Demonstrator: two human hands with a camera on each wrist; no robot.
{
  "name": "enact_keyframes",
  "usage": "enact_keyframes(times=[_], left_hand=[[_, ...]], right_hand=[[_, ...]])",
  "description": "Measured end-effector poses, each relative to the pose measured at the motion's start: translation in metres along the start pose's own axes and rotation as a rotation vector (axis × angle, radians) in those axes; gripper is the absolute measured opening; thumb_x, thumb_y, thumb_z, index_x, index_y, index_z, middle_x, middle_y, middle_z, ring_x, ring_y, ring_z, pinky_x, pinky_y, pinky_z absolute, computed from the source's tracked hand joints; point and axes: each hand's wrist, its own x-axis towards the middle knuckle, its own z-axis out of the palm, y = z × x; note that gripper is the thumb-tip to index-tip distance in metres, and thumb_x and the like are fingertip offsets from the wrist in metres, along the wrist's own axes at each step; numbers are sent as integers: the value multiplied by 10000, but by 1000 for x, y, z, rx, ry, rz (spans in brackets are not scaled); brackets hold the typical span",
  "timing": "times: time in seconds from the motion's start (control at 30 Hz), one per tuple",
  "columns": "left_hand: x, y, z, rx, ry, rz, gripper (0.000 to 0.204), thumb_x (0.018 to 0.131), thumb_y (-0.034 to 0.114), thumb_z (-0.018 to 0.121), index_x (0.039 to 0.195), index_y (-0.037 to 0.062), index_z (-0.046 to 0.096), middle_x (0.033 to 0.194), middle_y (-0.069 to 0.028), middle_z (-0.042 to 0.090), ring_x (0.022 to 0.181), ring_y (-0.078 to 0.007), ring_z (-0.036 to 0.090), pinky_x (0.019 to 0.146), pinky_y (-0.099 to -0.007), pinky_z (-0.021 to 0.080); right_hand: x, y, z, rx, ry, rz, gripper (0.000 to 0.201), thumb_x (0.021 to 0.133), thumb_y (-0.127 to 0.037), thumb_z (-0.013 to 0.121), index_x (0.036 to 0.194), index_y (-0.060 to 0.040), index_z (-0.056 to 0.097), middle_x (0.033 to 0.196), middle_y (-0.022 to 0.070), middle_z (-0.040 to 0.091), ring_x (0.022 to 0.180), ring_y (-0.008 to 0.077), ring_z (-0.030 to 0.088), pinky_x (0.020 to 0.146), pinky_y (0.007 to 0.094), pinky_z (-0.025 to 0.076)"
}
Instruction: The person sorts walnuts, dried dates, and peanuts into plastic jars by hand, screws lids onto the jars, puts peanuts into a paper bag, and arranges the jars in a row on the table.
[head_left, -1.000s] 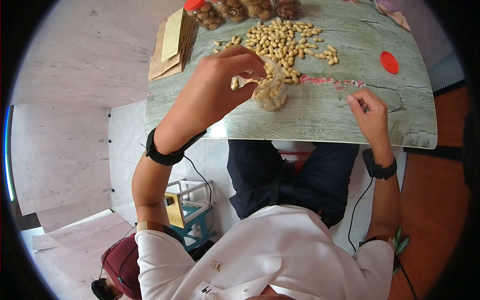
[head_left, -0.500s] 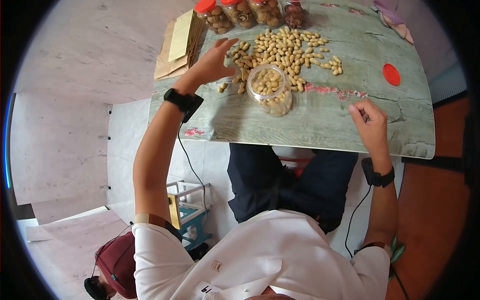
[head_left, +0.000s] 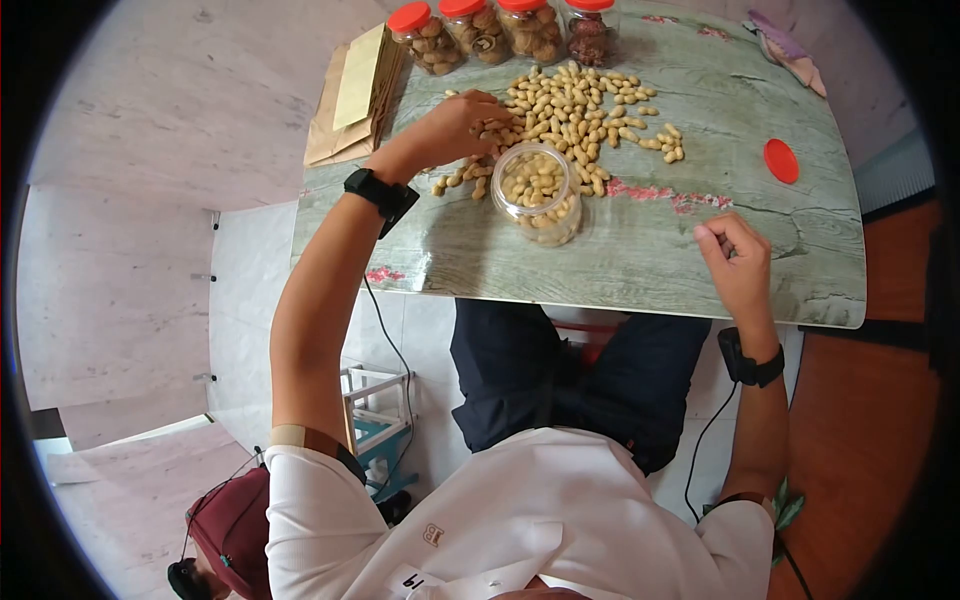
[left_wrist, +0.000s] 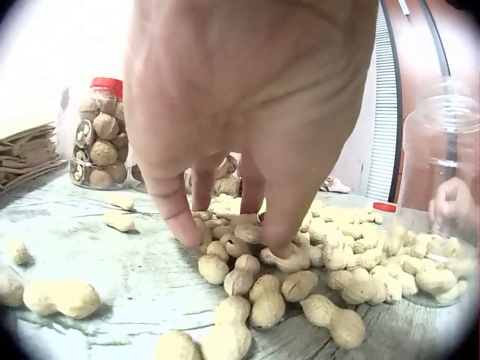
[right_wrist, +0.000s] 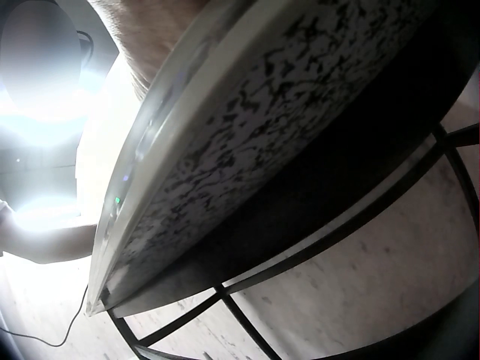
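My left hand (head_left: 452, 132) reaches down at the left side of a heap of unshelled peanuts (head_left: 575, 108). In the left wrist view its spread fingers (left_wrist: 281, 214) point downward, tips among the peanuts (left_wrist: 238, 279). Close by stands a clear plastic jar (head_left: 548, 228), lidless and upright, partly filled with peanuts. My right hand (head_left: 740, 262) rests on the table near its front edge, fingers loosely curled and holding nothing. The right wrist view shows mostly the table's underside and rim, with no fingers.
Several red-lidded jars (head_left: 432, 45) of walnuts and other dried goods line the back. Brown paper bags (head_left: 345, 100) lie at the left. A red lid (head_left: 781, 161) lies flat at the right, and a cloth (head_left: 790, 55) behind it. Another person (head_left: 232, 525) is at lower left.
My left hand left the jar's mouth, swung back and left, and has now come down with its fingertips among the peanuts. The right hand stays put.
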Motion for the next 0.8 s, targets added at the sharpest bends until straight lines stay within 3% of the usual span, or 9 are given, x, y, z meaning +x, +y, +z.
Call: enact_keyframes(times=[0.17,0.23,0.67,0.8], left_hand=[[-5,10,-2,-15,50,0,428,821,55,752,1248,63,735,1344,-177,662,1170,-358,661,1006,-419,548],[-4,2,4,154,111,72,423,857,56,770,1273,127,744,1386,-145,653,1126,-327,698,906,-405,595],[-4,-7,15,173,270,43,350,810,-58,676,1126,53,776,1100,-141,732,937,-338,724,857,-399,588],[-3,-12,12,40,316,-20,294,842,-36,716,1118,44,780,1032,-120,758,898,-261,740,811,-356,595]], right_hand=[[0,1,-1,-4,-9,10,150,936,-44,739,842,6,632,716,35,587,590,93,531,536,262,415],[0,0,-1,-5,-9,14,150,937,-45,738,843,6,633,715,35,586,589,92,530,536,263,413],[0,0,-1,-23,-2,19,151,941,-57,739,843,7,642,709,32,584,585,90,526,538,264,415],[0,2,-1,-12,-2,22,151,939,-59,742,845,7,644,712,34,587,585,92,527,539,262,418]])
